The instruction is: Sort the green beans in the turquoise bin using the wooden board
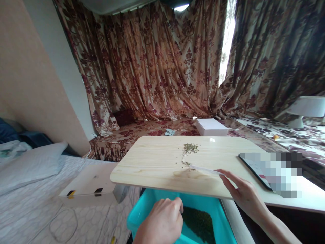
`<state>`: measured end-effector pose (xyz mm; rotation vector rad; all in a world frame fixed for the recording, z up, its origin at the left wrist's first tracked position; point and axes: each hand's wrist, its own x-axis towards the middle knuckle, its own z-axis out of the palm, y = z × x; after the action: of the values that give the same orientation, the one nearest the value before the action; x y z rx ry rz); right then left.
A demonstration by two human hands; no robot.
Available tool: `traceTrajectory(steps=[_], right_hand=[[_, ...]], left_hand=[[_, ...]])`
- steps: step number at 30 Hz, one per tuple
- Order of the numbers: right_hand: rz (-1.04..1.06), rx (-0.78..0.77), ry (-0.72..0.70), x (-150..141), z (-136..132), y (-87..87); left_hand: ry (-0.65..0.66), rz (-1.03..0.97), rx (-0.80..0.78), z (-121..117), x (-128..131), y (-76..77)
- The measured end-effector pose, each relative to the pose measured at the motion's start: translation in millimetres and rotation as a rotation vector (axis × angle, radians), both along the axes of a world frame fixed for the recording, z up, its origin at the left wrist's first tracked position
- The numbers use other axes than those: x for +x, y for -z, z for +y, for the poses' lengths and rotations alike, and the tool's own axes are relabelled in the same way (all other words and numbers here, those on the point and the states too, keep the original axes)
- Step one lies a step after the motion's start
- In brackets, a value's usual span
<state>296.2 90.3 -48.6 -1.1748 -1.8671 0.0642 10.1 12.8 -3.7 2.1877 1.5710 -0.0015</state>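
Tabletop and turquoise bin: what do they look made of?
Tabletop: wood or wood-look laminate, smooth and slightly glossy, judging by pale grain and a bright glare spot. Turquoise bin: probably smooth molded plastic, from its uniform color and rounded corner.

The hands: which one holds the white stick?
The right hand: it pinches one end of the white stick over the table. The left hand is apart from the stick, curled above the turquoise bin.

Pinching a thin white strip (205,169) in the right hand (242,193), with the tip at green grains (191,148) scattered on the pale wooden surface (147,159). Holding the left hand (162,218) curled over the near turquoise bin (142,205), with a dark green mass (200,223) inside. Facing a white box (212,127) past the far edge, then patterned curtains (157,67).
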Motion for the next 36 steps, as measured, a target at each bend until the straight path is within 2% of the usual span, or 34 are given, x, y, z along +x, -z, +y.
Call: traceTrajectory(steps=[3, 11, 29, 36], right_hand=[[-0.02, 0.003, -0.014, 2, -3, -1.2], [-0.081, 0.195, -0.008, 15, -11, -2.7], [-0.119, 0.167, -0.044, 1, -7, -12.6], [-0.111, 0.216, 0.029, 11, -7, -13.7]], left_hand=[[0.003, -0.011, -0.004, 0, 0, -0.1], [-0.002, -0.002, -0.017, 0, 0, -2.8], [0.019, -0.006, -0.015, 1, 2, -2.0], [0.02, -0.013, -0.004, 1, 1, 0.2]])
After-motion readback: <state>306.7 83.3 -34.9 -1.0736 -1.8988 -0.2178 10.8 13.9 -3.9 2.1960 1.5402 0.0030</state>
